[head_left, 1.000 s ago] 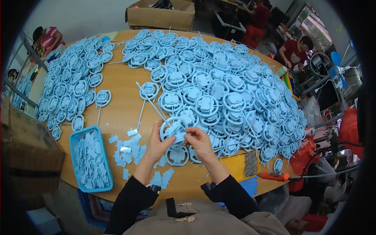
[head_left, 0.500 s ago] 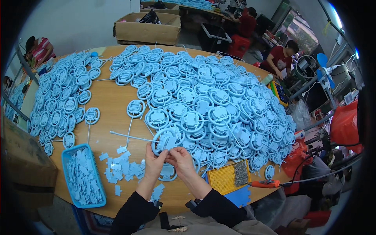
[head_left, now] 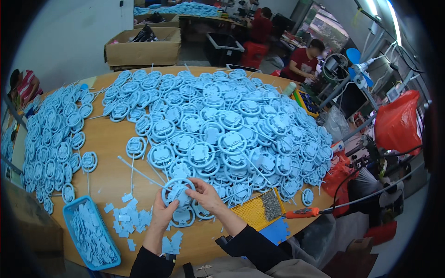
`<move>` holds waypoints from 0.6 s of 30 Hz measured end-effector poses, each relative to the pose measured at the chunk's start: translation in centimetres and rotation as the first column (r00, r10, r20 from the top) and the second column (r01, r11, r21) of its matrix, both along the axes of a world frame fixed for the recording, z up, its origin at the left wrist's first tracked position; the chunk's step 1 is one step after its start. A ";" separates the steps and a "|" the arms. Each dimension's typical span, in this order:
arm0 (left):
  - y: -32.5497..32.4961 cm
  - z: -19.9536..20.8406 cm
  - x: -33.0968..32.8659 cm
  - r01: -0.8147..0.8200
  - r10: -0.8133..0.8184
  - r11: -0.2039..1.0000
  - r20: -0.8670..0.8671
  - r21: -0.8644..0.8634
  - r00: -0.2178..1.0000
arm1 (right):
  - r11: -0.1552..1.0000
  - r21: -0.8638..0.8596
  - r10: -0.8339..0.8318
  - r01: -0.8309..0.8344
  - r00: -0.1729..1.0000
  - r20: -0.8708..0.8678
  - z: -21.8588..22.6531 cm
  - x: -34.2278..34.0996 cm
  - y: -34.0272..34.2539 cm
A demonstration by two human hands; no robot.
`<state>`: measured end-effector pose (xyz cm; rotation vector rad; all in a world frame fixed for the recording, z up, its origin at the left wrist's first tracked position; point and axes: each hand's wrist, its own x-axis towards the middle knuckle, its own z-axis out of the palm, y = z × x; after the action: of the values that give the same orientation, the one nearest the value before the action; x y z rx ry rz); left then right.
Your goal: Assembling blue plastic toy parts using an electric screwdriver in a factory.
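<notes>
A light-blue plastic ring-shaped part [head_left: 175, 187] with a plate at its centre and a long thin stem is held between my two hands. My left hand [head_left: 161, 214] grips its lower left rim, thumb on the front. My right hand [head_left: 207, 198] holds the right side, with the thumb on the centre plate and fingers around the rim. The stem points to the upper left. Below the hands, another ring part [head_left: 183, 217] lies on the table. Small flat light-blue plates [head_left: 131, 217] lie loose left of my left hand.
A large heap of ring parts [head_left: 218, 134] covers the table's middle; another pile [head_left: 51, 139] lies left. A blue basket [head_left: 116, 254] holds small plates. At right are a yellow tray [head_left: 245, 214] with screws [head_left: 271, 206] and an orange electric screwdriver [head_left: 301, 212]. Co-workers sit beyond.
My right hand has gone from a pinch at the part's lower edge to its right side. The ring now faces more upward. The whole view has swung to the right.
</notes>
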<state>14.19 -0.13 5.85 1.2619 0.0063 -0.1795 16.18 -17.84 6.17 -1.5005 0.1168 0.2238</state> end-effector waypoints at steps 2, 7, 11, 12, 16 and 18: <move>-0.1 0.1 0.1 0.025 -0.025 1.000 -0.030 0.003 0.999 | 0.979 0.189 0.083 -0.074 0.996 -0.039 -0.5 -0.1 -0.3; -2.2 1.5 0.9 0.042 -0.057 0.970 0.054 0.240 0.997 | 0.995 0.103 -0.003 0.008 0.999 -0.051 0.5 -0.3 -1.7; -4.6 4.9 2.8 0.065 -0.131 0.908 0.134 0.414 0.982 | 0.985 0.125 -0.114 0.119 0.992 -0.051 2.0 -0.2 -4.1; -5.3 5.9 3.4 0.116 -0.178 0.906 0.118 0.407 0.977 | 0.984 0.117 -0.131 0.135 0.991 -0.035 2.2 0.0 -4.9; -8.5 4.3 8.3 0.162 -0.295 0.900 0.294 0.404 0.909 | 0.914 0.137 -0.392 0.383 0.919 0.047 4.0 1.7 -7.5; -9.8 5.7 9.8 0.368 -0.382 0.918 0.082 0.149 0.920 | 0.824 -0.001 -0.562 0.567 0.816 0.137 4.1 3.5 -11.3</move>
<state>23.98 -9.95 11.58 1.3951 -0.3271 -0.4484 19.73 -29.13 10.30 -1.4515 0.4589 -0.3627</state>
